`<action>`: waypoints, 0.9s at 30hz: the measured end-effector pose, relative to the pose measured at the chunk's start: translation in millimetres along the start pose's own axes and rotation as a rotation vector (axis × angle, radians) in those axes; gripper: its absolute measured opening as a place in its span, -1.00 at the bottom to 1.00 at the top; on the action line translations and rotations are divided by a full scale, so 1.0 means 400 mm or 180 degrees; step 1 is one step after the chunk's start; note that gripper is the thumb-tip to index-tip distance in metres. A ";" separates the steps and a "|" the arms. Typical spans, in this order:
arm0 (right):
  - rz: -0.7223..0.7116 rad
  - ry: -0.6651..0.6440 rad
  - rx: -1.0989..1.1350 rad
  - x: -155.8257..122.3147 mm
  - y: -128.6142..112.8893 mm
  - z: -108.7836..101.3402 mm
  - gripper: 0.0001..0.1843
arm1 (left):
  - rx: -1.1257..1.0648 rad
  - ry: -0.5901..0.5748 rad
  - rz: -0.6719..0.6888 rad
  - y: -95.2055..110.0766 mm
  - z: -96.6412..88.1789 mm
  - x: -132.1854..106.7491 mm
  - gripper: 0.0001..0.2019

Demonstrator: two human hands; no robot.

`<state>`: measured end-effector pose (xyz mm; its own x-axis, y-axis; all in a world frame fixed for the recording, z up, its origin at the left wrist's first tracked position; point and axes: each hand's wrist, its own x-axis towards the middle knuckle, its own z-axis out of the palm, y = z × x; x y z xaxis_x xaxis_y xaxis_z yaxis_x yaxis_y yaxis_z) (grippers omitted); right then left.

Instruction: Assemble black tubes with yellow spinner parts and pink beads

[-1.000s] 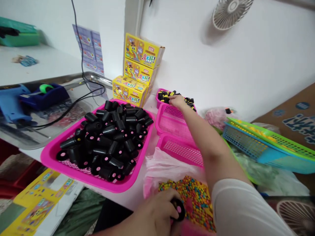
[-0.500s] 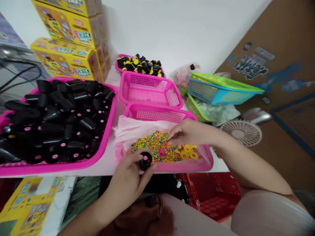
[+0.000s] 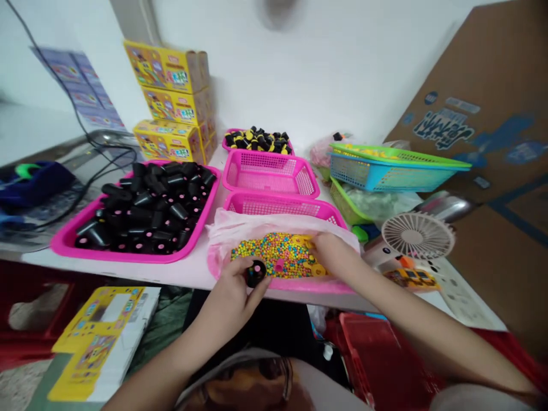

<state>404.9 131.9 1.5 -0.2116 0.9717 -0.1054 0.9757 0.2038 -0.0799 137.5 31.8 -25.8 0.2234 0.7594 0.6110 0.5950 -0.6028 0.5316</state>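
My left hand is closed around a small black cup with a pink spot, held at the near edge of a pink tray lined with a plastic bag and filled with small multicoloured candies. My right hand rests on the right side of the same tray, fingers curled over yellow ring pieces; what it grips is hidden. A small pink piece lies among the candies between my hands.
A large pink tray of black cups stands at the left. Two pink baskets and one with black-and-yellow parts sit behind. Yellow boxes, stacked blue and green baskets, a small fan and a red crate surround.
My right hand came back from the far basket of black-and-yellow parts to the candy tray and settled on the yellow rings. The left hand kept hold of the black cup. The camera view shifted.
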 end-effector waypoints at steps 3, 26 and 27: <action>-0.0041 0.0097 -0.0117 -0.018 -0.006 -0.004 -0.76 | -0.0379 -0.0076 -0.0105 0.017 -0.006 0.006 -0.72; -0.2236 0.2513 0.3000 -0.227 -0.208 0.010 -0.37 | -0.1314 -0.0878 -0.0210 0.065 -0.036 0.030 -0.71; -0.2316 0.2448 0.3040 -0.219 -0.208 0.013 -0.35 | -0.1305 -0.0921 -0.0114 0.062 -0.039 0.026 -0.73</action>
<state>342.0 29.3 12.2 -0.2566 0.5723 0.7788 0.1875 0.8200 -0.5408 142.8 21.0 2.9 0.4477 0.7832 0.4314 0.2670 -0.5776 0.7714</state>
